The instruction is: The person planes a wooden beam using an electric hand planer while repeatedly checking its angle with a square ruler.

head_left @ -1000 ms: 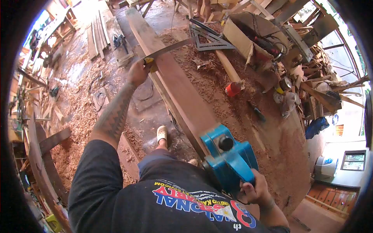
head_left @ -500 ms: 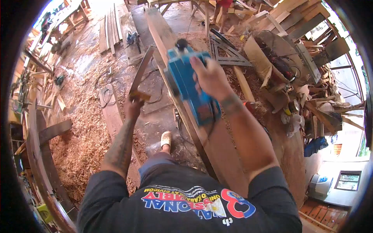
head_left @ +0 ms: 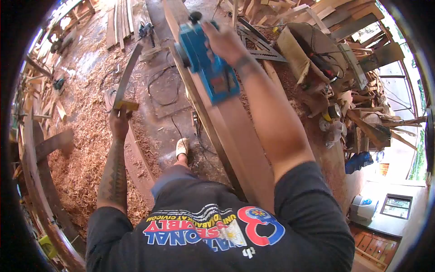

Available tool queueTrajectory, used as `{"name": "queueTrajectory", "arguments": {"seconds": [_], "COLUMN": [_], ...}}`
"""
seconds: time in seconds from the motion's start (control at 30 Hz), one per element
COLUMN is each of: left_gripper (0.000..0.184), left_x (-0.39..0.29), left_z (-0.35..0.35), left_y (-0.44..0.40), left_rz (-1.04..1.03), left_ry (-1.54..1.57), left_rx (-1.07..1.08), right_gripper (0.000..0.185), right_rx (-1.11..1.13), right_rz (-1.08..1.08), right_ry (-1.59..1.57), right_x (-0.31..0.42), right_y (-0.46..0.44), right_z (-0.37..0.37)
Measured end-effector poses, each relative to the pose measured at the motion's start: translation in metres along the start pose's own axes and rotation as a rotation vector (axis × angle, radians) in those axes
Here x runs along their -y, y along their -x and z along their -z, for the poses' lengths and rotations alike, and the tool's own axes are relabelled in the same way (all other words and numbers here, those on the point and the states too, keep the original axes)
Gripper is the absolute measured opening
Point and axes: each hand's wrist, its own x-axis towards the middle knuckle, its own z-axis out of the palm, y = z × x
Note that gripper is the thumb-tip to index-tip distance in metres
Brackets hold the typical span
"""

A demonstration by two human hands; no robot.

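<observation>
My right hand (head_left: 225, 44) is wrapped round the grip of a blue electric planer (head_left: 198, 51), which has a black front knob. The planer sits over a long, thick wooden board (head_left: 244, 145) that runs from near my body to the far end of the view. Off to the left, my left hand (head_left: 119, 123) is closed round a try square (head_left: 128, 75) with a long metal blade and a yellowish stock. The blade points away from me, and the square is apart from the board.
Wood shavings (head_left: 81, 167) cover the floor at left, around a low plank (head_left: 138, 158). Cables (head_left: 163, 86) lie beside the board. A triangular metal frame (head_left: 260, 43) stands beyond the planer, near a wooden box (head_left: 297, 56) and piled offcuts (head_left: 367, 59).
The planer has moved farther from my body along the board, with my right arm stretching out. My left hand has swung left with the try square. The view has shifted too.
</observation>
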Motion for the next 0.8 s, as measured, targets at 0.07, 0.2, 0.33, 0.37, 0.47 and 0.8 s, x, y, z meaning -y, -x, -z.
{"name": "queueTrajectory", "arguments": {"seconds": [0.07,0.2,0.33,0.37,0.47,0.8], "left_gripper": [0.029,0.03,0.032,0.032,0.031,0.034], "left_x": [-0.021,-0.013,-0.084,-0.099,-0.11,-0.093], "left_z": [-0.029,-0.097,-0.189,-0.202,-0.226,-0.235], "left_y": [0.011,0.032,0.102,0.114,0.127,0.125], "left_rz": [-0.061,-0.346,-0.318,-0.403,-0.502,-0.603], "left_ry": [-0.023,-0.274,-0.497,-0.527,-0.547,-0.559], "left_rx": [0.057,0.249,0.41,0.431,0.452,0.418], "right_gripper": [0.06,0.056,0.051,0.051,0.053,0.06], "right_rx": [-0.039,-0.065,-0.068,-0.071,-0.068,-0.101], "right_rz": [-0.009,-0.139,-0.283,-0.306,-0.34,-0.384], "right_ry": [-0.014,-0.059,-0.032,0.02,0.089,0.071], "right_x": [-0.004,-0.01,-0.015,-0.02,-0.035,-0.036], "right_y": [0.097,0.293,0.477,0.521,0.641,0.691], "right_z": [0.014,0.042,0.072,0.08,0.101,0.101]}}
